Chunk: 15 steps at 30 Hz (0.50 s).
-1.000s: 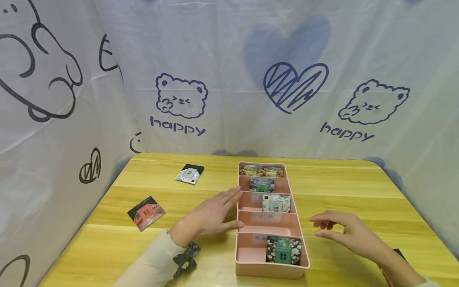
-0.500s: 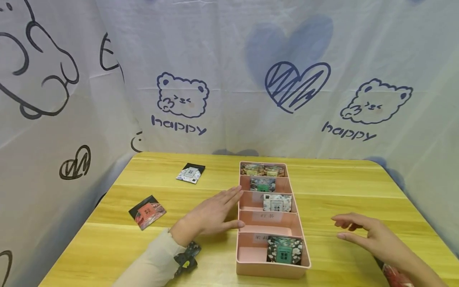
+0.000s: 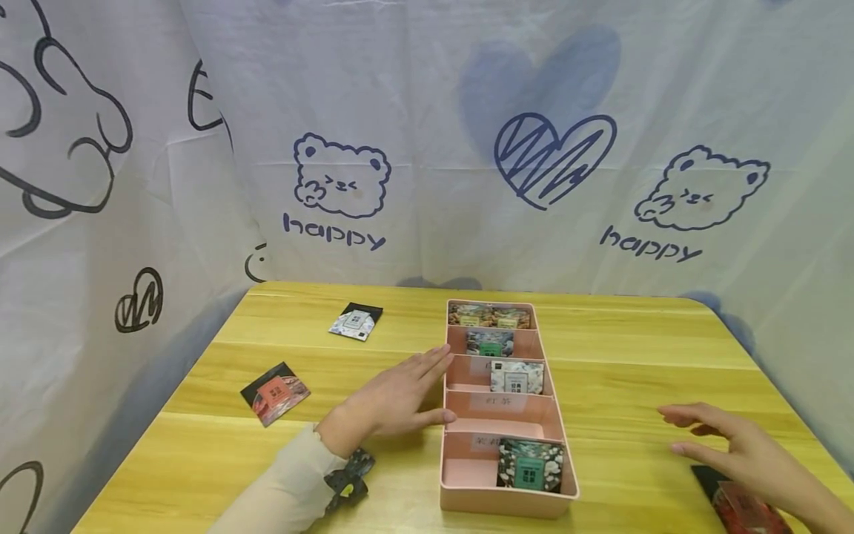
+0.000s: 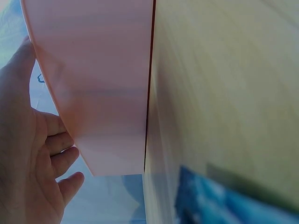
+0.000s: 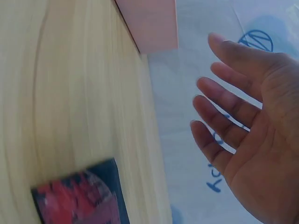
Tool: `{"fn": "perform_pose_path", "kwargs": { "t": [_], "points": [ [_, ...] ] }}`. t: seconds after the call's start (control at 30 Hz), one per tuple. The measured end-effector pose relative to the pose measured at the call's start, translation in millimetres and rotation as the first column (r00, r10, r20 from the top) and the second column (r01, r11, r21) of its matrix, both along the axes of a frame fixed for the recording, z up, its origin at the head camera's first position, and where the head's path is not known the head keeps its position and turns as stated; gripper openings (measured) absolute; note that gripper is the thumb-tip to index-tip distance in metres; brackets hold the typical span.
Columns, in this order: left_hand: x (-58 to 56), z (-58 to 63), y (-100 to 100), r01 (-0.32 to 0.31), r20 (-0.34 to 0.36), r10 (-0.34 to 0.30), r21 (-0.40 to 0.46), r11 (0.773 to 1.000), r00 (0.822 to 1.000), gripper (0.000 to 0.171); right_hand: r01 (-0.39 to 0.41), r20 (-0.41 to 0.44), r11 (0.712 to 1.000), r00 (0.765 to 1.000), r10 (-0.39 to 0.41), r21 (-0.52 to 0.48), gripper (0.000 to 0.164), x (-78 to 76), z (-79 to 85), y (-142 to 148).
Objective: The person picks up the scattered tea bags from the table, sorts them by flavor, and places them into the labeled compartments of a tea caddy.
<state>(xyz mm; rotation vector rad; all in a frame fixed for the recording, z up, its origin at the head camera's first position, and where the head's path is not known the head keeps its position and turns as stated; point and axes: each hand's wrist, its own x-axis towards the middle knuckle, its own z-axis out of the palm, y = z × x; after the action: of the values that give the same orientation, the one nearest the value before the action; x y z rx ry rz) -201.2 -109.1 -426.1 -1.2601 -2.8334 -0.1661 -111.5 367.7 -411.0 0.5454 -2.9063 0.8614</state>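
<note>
A long pink divided box (image 3: 508, 503) stands on the wooden table. My left hand (image 3: 394, 400) rests along its left side, fingertips and thumb at the rim; the left wrist view shows the straight fingers against the pink wall. My right hand (image 3: 740, 445) is in the air to the right of the box, fingers relaxed and holding nothing. Below it lies a red and black sachet (image 3: 743, 504), partly covered by the wrist. In the box's front compartment leans a green and black floral sachet (image 3: 530, 466). A white sachet (image 3: 517, 378) stands in the middle compartment; the labelled one between holds none.
Farther back in the box are a green-labelled sachet (image 3: 490, 343) and two yellow-labelled sachets (image 3: 474, 316). Left of the box lie a red and black sachet (image 3: 275, 393) and a white and black sachet (image 3: 356, 322). A printed white curtain (image 3: 427, 148) hangs behind the table.
My right hand has drawn away from the box toward the right, uncovering more of the red and black sachet beneath it. The left hand stays at the rim.
</note>
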Motion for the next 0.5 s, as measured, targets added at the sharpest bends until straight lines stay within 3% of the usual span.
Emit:
{"fn": "perform_pose_path", "kwargs": {
  "t": [0.23,0.5],
  "points": [
    [0.2,0.4,-0.2,0.002,-0.001,-0.002,-0.004,1.000,1.000,0.096,0.027,0.170,0.997,0.985,-0.040,0.074,0.050,4.6,-2.6,17.2],
    [-0.1,-0.9,-0.2,0.004,0.000,-0.004,0.001,1.000,1.000,0.096,0.031,0.152,0.996,0.987,-0.044,0.084,0.053,11.9,-12.8,43.0]
  ]
}}
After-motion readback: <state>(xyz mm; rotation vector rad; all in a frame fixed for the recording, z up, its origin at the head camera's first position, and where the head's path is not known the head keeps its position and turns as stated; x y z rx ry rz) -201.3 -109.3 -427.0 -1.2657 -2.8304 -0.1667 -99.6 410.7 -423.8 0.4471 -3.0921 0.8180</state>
